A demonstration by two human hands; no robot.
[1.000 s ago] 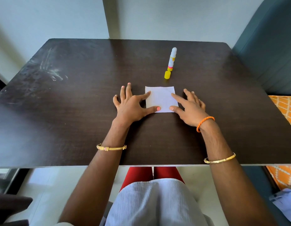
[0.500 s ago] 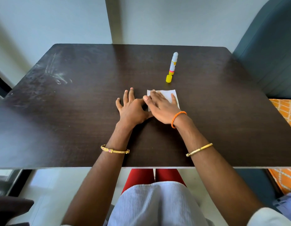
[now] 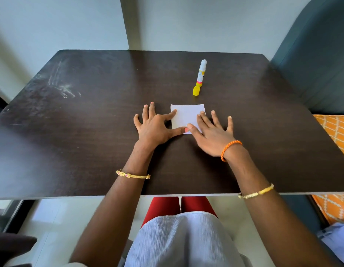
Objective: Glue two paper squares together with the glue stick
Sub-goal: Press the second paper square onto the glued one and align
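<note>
White paper square (image 3: 186,117) lies flat on the dark table (image 3: 90,132), near the middle, only one sheet edge distinguishable. Left hand (image 3: 154,127) flat on the table, fingers spread and straight; index tip and thumb tip touch the paper's left edge, the other fingers rest on bare wood. Right hand (image 3: 212,132) also flat, fingers splayed; thumb and index lie on the paper's right and near part, thumb tip meeting the left thumb. Neither hand grips anything. Glue stick (image 3: 201,73) lies uncapped beyond the paper, its yellow cap (image 3: 196,91) just beside its base.
</note>
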